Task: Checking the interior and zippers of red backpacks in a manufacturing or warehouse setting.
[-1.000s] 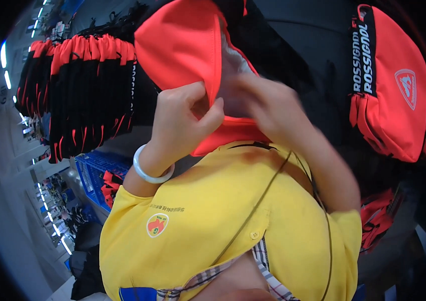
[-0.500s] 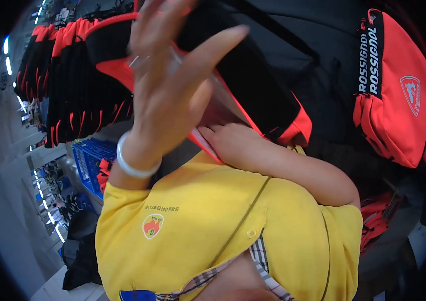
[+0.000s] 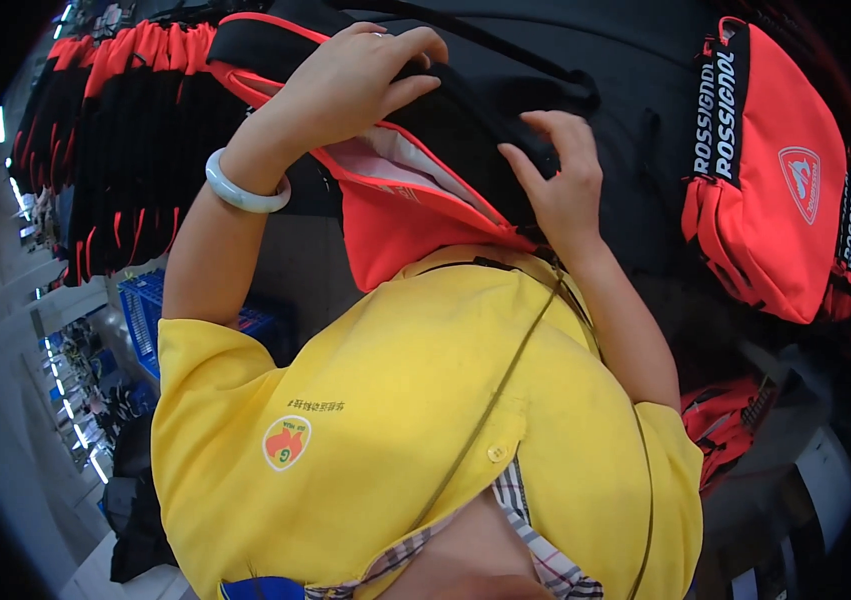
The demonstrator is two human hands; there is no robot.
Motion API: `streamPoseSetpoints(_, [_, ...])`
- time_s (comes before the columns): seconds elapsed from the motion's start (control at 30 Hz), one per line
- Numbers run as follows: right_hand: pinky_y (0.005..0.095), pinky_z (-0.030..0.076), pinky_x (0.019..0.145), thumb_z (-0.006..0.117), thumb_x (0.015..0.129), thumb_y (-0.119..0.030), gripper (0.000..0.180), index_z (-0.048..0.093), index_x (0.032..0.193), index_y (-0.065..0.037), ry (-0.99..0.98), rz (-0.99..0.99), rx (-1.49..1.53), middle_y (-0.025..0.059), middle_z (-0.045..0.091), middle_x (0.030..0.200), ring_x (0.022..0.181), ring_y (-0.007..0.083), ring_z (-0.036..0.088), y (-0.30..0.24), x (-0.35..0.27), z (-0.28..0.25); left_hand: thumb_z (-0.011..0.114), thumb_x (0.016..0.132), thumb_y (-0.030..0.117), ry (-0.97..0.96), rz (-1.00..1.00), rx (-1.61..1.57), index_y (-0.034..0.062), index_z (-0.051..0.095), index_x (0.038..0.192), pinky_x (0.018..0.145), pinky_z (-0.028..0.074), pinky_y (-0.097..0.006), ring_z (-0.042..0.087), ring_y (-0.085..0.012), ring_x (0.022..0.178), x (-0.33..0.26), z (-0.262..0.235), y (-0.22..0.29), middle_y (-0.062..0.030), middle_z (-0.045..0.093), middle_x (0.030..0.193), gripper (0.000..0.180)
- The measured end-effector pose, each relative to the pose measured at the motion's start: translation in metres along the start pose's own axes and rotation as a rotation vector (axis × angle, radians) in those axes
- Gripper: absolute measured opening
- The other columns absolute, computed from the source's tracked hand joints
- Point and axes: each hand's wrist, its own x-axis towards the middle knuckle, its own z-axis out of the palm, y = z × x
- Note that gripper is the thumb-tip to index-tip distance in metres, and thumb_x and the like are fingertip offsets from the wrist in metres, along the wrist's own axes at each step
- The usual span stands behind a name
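A red and black bag [image 3: 392, 222] lies against the front of my yellow shirt, its long red-edged opening parted and a pale lining showing inside. My left hand [image 3: 355, 82], with a pale bangle on the wrist, reaches over the bag's black panel. Its fingers are curled, with dark fabric between thumb and fingertips. At the right end of the black panel is my right hand [image 3: 567, 180]. Thumb and forefinger there are apart, their tips close to the black fabric; whether they touch it is hard to tell.
Several black and red bags [image 3: 135, 150] hang or stand in a row at the left. A finished-looking red bag [image 3: 780, 170] lies on the dark surface at the right. Below the row is a blue crate [image 3: 142, 305]. A black strap [image 3: 505, 50] crosses the far side.
My right hand has come out of the bag's opening and moved to its right end. The left hand has lowered onto the black panel, and the bag's red side now hangs toward me.
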Motion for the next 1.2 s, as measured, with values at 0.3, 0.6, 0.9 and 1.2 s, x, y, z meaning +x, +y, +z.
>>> streamPoseSetpoints(0.3, [0.0317,0.050,0.080,0.068,0.091,-0.009,0.013,0.068,0.102,-0.002,-0.100,-0.196,-0.088,0.0100,0.068,0.092,0.087,0.0257,0.064,0.001,-0.003,0.013,0.055,0.101,0.022,-0.020,0.013,0.069,0.0059,0.065,0.113,0.106,0.038,-0.038,0.064,-0.0257,0.099,-0.006,0.014,-0.002,-0.0091,0.070,0.104,0.023])
streamPoseSetpoints(0.6, [0.0217,0.045,0.083,0.042,0.107,-0.020,0.029,0.050,0.128,-0.002,-0.447,0.787,1.266,0.0047,0.061,0.090,0.081,0.0093,0.055,0.008,-0.015,0.000,0.052,0.101,0.023,-0.038,0.126,-0.076,0.0072,0.068,0.118,0.111,0.034,-0.044,0.061,-0.0250,0.112,-0.031,0.040,-0.011,-0.0069,0.068,0.115,0.028])
streamPoseSetpoints(0.9, [0.0283,0.049,0.083,0.027,0.111,-0.035,0.050,0.047,0.136,0.003,-0.559,0.873,1.370,0.0098,0.063,0.087,0.080,0.0151,0.059,0.008,-0.008,-0.012,0.070,0.087,0.018,0.086,0.313,-0.163,0.0048,0.064,0.122,0.108,0.038,-0.045,0.062,-0.0291,0.111,-0.051,0.052,-0.030,-0.0112,0.065,0.118,0.038])
streamPoseSetpoints(1.2, [0.0342,0.045,0.080,0.066,0.074,0.012,0.056,0.073,0.123,-0.015,-0.183,-0.162,-0.140,0.0068,0.058,0.097,0.091,0.0260,0.053,-0.015,-0.034,-0.039,0.065,0.086,0.007,0.526,-0.458,0.015,0.0008,0.057,0.109,0.097,0.044,-0.041,0.057,-0.0350,0.113,-0.087,0.024,0.018,-0.0176,0.059,0.117,0.025])
